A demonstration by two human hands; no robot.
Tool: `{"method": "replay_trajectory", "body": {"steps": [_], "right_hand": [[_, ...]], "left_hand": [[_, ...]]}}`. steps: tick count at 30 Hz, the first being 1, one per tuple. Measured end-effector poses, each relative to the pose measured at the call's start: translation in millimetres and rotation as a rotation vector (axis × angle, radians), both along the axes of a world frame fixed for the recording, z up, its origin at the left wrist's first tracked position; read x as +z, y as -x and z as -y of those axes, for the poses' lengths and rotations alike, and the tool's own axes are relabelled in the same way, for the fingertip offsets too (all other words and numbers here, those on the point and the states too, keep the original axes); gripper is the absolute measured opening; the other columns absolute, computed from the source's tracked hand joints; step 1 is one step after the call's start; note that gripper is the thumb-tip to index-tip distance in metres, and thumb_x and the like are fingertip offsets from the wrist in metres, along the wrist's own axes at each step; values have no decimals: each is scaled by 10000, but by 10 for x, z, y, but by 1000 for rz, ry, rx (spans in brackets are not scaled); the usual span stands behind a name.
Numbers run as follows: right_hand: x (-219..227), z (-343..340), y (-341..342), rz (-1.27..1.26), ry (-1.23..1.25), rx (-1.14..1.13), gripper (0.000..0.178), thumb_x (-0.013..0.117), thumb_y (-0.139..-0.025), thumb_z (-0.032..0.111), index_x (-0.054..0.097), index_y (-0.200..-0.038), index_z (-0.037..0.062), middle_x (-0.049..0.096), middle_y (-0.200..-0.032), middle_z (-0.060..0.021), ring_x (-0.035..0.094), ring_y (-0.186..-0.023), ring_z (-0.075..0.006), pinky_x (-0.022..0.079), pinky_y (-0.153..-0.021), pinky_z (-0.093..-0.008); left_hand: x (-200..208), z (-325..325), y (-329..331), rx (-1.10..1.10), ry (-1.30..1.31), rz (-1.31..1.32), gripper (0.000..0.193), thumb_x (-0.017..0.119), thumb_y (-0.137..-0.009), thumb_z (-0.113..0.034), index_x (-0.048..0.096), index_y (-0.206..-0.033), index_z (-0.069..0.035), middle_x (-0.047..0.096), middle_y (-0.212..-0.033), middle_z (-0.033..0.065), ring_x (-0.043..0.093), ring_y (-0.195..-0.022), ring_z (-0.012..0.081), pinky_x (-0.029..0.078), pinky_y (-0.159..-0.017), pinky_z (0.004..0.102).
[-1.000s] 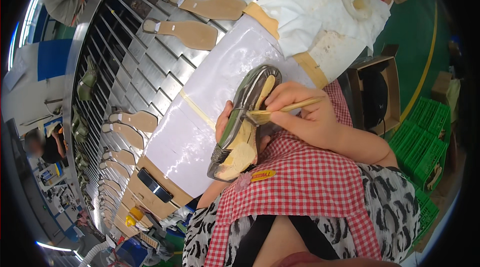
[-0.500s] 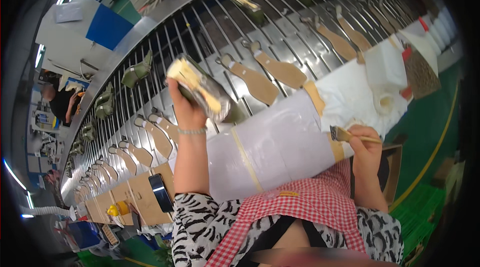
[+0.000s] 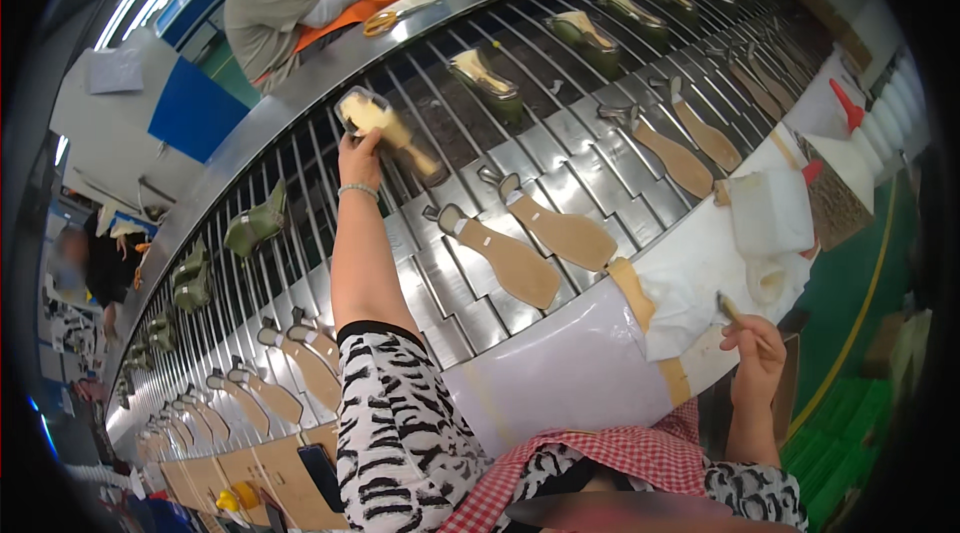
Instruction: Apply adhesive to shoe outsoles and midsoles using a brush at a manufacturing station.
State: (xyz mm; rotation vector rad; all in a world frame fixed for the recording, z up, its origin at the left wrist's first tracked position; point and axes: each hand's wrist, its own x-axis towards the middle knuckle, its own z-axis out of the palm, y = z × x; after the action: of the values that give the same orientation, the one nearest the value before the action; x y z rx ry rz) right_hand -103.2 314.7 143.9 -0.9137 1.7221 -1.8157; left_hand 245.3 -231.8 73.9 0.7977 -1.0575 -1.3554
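Note:
My left hand (image 3: 358, 161) reaches out over the rod conveyor, its fingers gripping the heel end of a lasted shoe upper (image 3: 408, 148). The upper is bottom side up, its cream underside showing; it hangs over or rests on the rods, and I cannot tell which. Closed around a small brush (image 3: 729, 309), my right hand (image 3: 760, 351) is by the white cloth (image 3: 680, 298) at the right. A pair of tan soles (image 3: 512, 258) with dark straps lies on the slats in front of me. More lasted uppers (image 3: 485, 83) stand bottom up farther along the rods.
A plastic-covered lavender pad (image 3: 560, 373) lies before me. Beside the cloth are a white jug (image 3: 768, 215) and a brown rough block (image 3: 838, 183). At lower left are a phone (image 3: 321, 476) and a yellow bottle (image 3: 238, 497). A person in grey (image 3: 268, 13) works across the conveyor.
My left hand has carried the upper away from me, from near the pad to over the rods. The right hand with the brush has moved slightly right and lower. The view has shifted.

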Motion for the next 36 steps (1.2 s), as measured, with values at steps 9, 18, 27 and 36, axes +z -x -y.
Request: {"method": "replay_trajectory", "body": {"steps": [9,18,27,36], "right_hand": [[111,-412,894,-437,-73,-423,157,580,-899,20,567,-1050,-24,616,-989,-90,607,-937,-156,468,-849,-264],[-266,-622,3283,-637,-199,-1063,421,755,-747,219,535,-1054,32,628,-1016,-145,617,-940,-282,472,-834,-358],[-733,-668,4268,161,18,-1019,410,773,-696,103,545,-1021,-2,573,-880,-87,575,-816,-198,478,-690,-310],[569,-2357,2433,3,439,-732,173,688,-819,52,543,-901,96,498,-742,31,456,-642,-55,370,-569,-211]], "left_hand": [[74,-384,-628,77,-193,48,338,641,-863,-182,553,-1155,-37,632,-1075,86,604,-1011,229,501,-803,357],[1123,-2071,-397,-37,-129,137,437,589,-923,-262,470,-1290,-57,562,-1215,70,555,-1108,198,467,-909,326],[1840,-3373,647,-195,-56,356,302,599,-910,-185,531,-1171,-50,612,-1030,31,600,-926,127,478,-815,259],[1422,-4670,1837,-773,234,502,485,615,-827,1,449,-1284,-5,573,-1193,121,555,-1118,213,423,-963,317]]}}
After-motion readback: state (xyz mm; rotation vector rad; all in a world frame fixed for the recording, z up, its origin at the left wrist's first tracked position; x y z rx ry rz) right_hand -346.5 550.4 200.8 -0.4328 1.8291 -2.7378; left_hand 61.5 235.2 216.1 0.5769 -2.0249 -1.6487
